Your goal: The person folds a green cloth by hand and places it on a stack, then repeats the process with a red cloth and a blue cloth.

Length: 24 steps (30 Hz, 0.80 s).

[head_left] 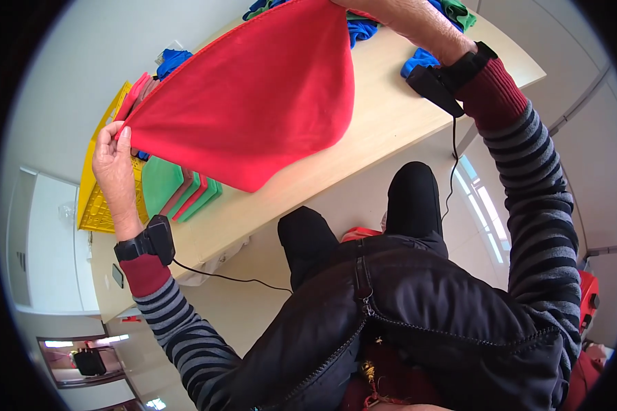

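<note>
A red cloth (253,103) hangs stretched in the air between my two hands, above the table. My left hand (114,159) pinches its left corner between thumb and fingers, next to the yellow basket. At the top of the view my right hand (370,8) grips the cloth's upper right part; its fingertips are partly cut off by the picture's edge. Under the cloth's lower left side lies a stack of folded cloths (166,183) in green, brown and red, partly covered by it.
A yellow plastic basket (92,195) with folded cloths stands at the table's left end. Crumpled blue cloths (362,31) and a green cloth (458,14) lie at the far side. Black cables (452,171) run from my wrist devices. The pale wooden table (384,116) ends before my knees.
</note>
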Motion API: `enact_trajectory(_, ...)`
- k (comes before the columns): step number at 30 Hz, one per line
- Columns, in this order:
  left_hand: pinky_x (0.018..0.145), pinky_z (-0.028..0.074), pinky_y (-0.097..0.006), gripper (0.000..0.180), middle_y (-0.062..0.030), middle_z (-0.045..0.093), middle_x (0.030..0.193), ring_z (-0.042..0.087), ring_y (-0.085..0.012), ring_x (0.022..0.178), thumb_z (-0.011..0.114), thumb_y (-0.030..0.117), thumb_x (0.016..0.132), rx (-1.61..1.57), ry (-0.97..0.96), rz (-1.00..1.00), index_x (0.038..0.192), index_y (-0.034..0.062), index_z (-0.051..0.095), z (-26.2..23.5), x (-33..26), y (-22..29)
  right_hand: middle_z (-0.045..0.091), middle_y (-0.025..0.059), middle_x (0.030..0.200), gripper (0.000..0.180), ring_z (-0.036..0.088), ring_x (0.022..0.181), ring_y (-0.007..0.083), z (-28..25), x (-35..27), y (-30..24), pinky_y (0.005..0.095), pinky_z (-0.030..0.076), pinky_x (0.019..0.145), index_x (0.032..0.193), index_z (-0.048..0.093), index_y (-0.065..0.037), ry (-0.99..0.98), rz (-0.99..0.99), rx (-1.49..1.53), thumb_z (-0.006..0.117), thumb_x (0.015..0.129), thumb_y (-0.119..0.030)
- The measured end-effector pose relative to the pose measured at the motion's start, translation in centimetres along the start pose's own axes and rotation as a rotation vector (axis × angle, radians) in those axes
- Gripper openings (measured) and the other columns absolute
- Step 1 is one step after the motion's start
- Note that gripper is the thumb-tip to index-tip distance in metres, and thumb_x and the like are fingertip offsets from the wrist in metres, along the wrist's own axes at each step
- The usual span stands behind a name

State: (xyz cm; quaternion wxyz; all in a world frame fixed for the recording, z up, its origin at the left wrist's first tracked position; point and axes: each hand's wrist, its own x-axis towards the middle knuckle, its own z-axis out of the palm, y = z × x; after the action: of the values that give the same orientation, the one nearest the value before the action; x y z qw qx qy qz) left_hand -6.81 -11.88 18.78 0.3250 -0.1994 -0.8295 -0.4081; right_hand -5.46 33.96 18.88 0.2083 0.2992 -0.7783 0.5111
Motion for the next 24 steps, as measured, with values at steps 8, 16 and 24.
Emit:
enact_trajectory(8,0.072,0.047,-0.021,0.017,0.0013,0.062,0.084,0.055,-0.0047,0.079,0.065,0.016,0.098,0.461,0.099,0.041,0.101,-0.0012,0.066,-3.5,4.2,-0.9,0.068,0.0031,0.086,0.012,0.062,0.08,0.0102,3.4,-1.5,-6.7,0.0254,0.052,0.072,0.1,0.067,0.0,-0.166,0.226,0.311,0.061,0.097,-0.01)
enact_trajectory(16,0.062,0.047,-0.024,0.018,0.0004,0.066,0.077,0.057,-0.007,0.068,0.065,0.018,0.094,0.103,0.014,0.072,0.097,0.0005,0.07,7.9,12.5,-2.4,0.07,0.0052,0.091,0.014,0.068,0.083,0.0117,6.8,-7.7,-4.1,0.0271,0.055,0.081,0.102,0.063,-0.003,-0.264,0.416,0.688,0.063,0.098,-0.016)
enact_trajectory(24,0.093,0.049,-0.03,0.08,-0.0196,0.044,0.147,0.055,-0.019,0.117,0.069,0.014,0.092,-0.552,-0.504,-0.131,0.156,0.0052,0.022,28.6,10.2,-4.3,0.069,0.0067,0.089,0.016,0.069,0.083,0.0145,8.6,-15.2,8.8,0.0276,0.056,0.077,0.103,0.062,-0.002,0.177,0.784,0.655,0.064,0.097,-0.017)
